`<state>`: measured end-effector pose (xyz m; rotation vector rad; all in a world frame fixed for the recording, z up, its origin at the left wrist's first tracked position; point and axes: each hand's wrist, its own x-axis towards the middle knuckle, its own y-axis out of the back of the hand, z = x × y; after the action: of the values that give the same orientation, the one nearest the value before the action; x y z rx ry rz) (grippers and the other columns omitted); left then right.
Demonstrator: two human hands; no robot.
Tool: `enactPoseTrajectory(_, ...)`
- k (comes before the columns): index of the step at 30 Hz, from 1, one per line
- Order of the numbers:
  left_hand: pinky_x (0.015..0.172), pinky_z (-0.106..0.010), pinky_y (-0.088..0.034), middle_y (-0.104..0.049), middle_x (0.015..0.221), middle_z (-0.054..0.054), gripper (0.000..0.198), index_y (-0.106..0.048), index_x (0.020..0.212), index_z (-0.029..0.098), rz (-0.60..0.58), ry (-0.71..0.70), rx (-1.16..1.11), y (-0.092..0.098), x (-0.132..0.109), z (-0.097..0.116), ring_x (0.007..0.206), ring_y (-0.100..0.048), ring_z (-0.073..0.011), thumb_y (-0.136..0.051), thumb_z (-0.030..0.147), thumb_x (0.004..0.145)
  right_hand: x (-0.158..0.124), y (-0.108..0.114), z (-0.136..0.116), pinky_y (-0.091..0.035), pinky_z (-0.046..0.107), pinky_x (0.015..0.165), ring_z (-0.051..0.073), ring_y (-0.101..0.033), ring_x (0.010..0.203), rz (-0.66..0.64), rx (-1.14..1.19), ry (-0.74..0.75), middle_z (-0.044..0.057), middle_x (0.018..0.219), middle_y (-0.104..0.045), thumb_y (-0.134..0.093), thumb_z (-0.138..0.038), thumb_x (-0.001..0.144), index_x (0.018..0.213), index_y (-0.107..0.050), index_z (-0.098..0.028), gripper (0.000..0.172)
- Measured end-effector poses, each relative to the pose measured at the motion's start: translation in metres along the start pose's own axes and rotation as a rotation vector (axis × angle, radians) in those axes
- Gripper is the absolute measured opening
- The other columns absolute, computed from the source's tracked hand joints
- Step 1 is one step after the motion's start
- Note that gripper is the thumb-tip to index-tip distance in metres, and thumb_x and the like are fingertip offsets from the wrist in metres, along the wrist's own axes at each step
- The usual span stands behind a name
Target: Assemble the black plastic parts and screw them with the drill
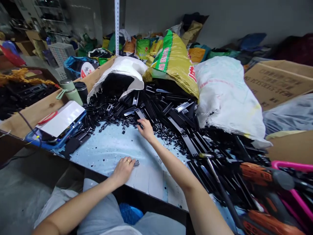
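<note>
My left hand (124,170), with a ring on one finger, rests near the front edge of the light-blue table top (105,148). Its fingers are closed on a small dark slotted piece (136,163), mostly covered by the fingertips. Farther forward, my right hand (146,129) hovers at the edge of a pile of small black parts and screws (127,121). Its thumb and fingers are slightly apart, and I see nothing between them. Long black and silver slotted strips (176,124) lie in a heap behind and right of it.
Behind the heap lie a white sack (129,67), a yellow-green sack (176,62) and another white sack (227,94). A hammer (220,182) and orange power drill (256,173) are at right. At left are a blue tray (40,145) and green flask (70,91).
</note>
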<state>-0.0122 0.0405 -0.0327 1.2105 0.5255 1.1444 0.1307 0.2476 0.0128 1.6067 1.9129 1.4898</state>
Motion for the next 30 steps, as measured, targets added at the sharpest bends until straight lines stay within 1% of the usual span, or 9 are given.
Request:
enactPoseTrajectory(5,0.081,-0.040,-0.046,-0.059,0.106,-0.013,0.034,-0.047,0.124,0.014,0.055,-0.004,0.023,-0.002,-0.010,0.004,0.100,-0.053,-0.0255,-0.043,0.016,0.091,0.079,0.039,0.046,-0.032,0.046,0.100,0.028,-0.031,0.127,0.326,-0.387,-0.252,0.016,0.142,-0.034,-0.043,-0.019,0.085,0.136,-0.037,-0.013,0.052)
enactPoseTrajectory(9,0.078,-0.039,-0.047,-0.061,0.103,-0.013,0.031,-0.049,0.121,0.012,0.079,-0.016,0.046,-0.001,-0.008,0.005,0.096,-0.055,-0.0256,-0.043,0.017,0.091,0.116,0.069,0.082,-0.040,0.046,0.090,0.031,-0.037,0.121,0.107,-0.483,-0.241,0.017,0.136,-0.042,-0.049,-0.019,0.082,0.134,-0.039,-0.013,0.053)
enactPoseTrajectory(14,0.078,-0.038,-0.047,-0.061,0.102,-0.012,0.030,-0.050,0.119,0.012,0.100,-0.027,0.050,-0.002,-0.007,0.003,0.095,-0.055,-0.0251,-0.044,0.018,0.091,0.100,0.101,0.092,-0.045,0.037,0.082,0.026,-0.052,0.102,-0.152,-0.474,-0.057,0.012,0.111,-0.059,-0.058,-0.018,0.078,0.117,-0.050,-0.015,0.041)
enactPoseTrajectory(16,0.078,-0.038,-0.047,-0.061,0.101,-0.012,0.029,-0.051,0.118,0.012,0.109,-0.023,0.052,-0.003,-0.008,0.002,0.095,-0.055,-0.0250,-0.044,0.019,0.091,0.075,0.111,0.078,-0.046,0.037,0.084,0.025,-0.055,0.100,-0.113,-0.396,0.026,0.011,0.109,-0.060,-0.060,-0.020,0.078,0.116,-0.051,-0.016,0.040)
enactPoseTrajectory(18,0.078,-0.038,-0.046,-0.061,0.101,-0.012,0.028,-0.052,0.118,0.012,0.114,-0.024,0.050,-0.003,-0.009,0.000,0.095,-0.055,-0.0249,-0.043,0.019,0.092,0.033,0.117,0.054,-0.046,0.037,0.088,0.024,-0.054,0.105,0.032,-0.254,0.114,0.012,0.116,-0.057,-0.060,-0.025,0.081,0.119,-0.050,-0.017,0.041)
enactPoseTrajectory(21,0.078,-0.038,-0.046,-0.061,0.103,-0.013,0.030,-0.052,0.119,0.013,0.101,-0.027,0.047,-0.003,-0.010,0.000,0.096,-0.054,-0.0250,-0.043,0.022,0.092,-0.060,0.113,0.014,-0.049,0.035,0.086,0.022,-0.054,0.108,0.191,0.022,0.164,0.011,0.119,-0.054,-0.059,-0.034,0.084,0.117,-0.051,-0.021,0.037)
enactPoseTrajectory(26,0.078,-0.039,-0.045,-0.061,0.102,-0.013,0.030,-0.054,0.118,0.013,0.053,0.018,0.072,-0.003,-0.006,0.002,0.095,-0.054,-0.0261,-0.045,0.023,0.091,-0.222,0.102,-0.012,-0.051,0.034,0.076,0.019,-0.060,0.086,0.032,0.249,-0.069,0.007,0.092,-0.062,-0.063,-0.040,0.081,0.098,-0.057,-0.020,0.027)
enactPoseTrajectory(28,0.079,-0.040,-0.045,-0.061,0.099,-0.013,0.031,-0.055,0.118,0.013,0.049,0.041,0.052,-0.003,-0.003,0.003,0.094,-0.055,-0.0264,-0.045,0.023,0.091,-0.252,0.099,-0.014,-0.049,0.037,0.081,0.022,-0.058,0.091,-0.071,0.149,-0.161,0.008,0.094,-0.063,-0.062,-0.041,0.081,0.099,-0.059,-0.019,0.028)
enactPoseTrajectory(30,0.081,-0.040,-0.046,-0.061,0.098,-0.013,0.031,-0.056,0.119,0.013,0.063,0.051,-0.018,-0.002,-0.001,0.007,0.094,-0.055,-0.0260,-0.044,0.024,0.091,-0.258,0.092,-0.019,-0.044,0.042,0.088,0.025,-0.054,0.102,-0.158,0.034,-0.192,0.010,0.106,-0.062,-0.061,-0.043,0.082,0.112,-0.058,-0.020,0.038)
